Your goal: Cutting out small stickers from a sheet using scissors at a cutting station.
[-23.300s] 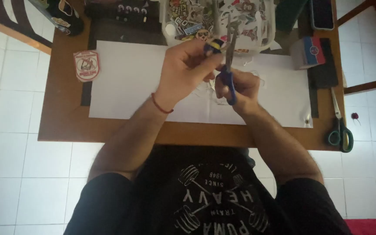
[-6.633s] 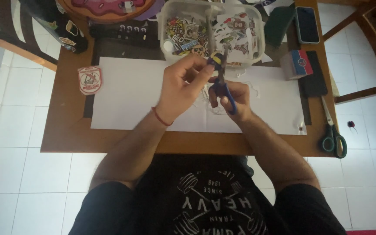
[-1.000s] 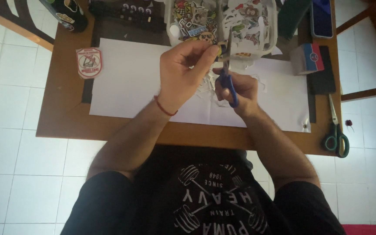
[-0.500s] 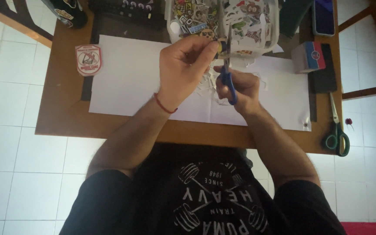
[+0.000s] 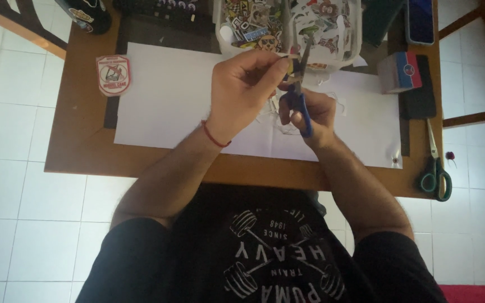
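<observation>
My right hand (image 5: 310,115) grips blue-handled scissors (image 5: 300,90) with the blades pointing up and away from me. My left hand (image 5: 242,90) pinches a small colourful sticker piece (image 5: 291,66) right at the blades. Both hands hover above large white paper sheets (image 5: 164,95) spread on a brown wooden table (image 5: 79,146). Thin paper offcuts (image 5: 338,104) lie on the sheet beside my right hand.
A clear plastic box of stickers (image 5: 287,25) stands at the table's far side. A shield-shaped sticker (image 5: 112,74) lies at the left. Green-handled scissors (image 5: 435,168), a small blue-red-white box (image 5: 399,72) and a phone (image 5: 420,21) sit at the right.
Hands and scissors keep nearly the same pose; only slight shifts of the view and of the fingers show.
</observation>
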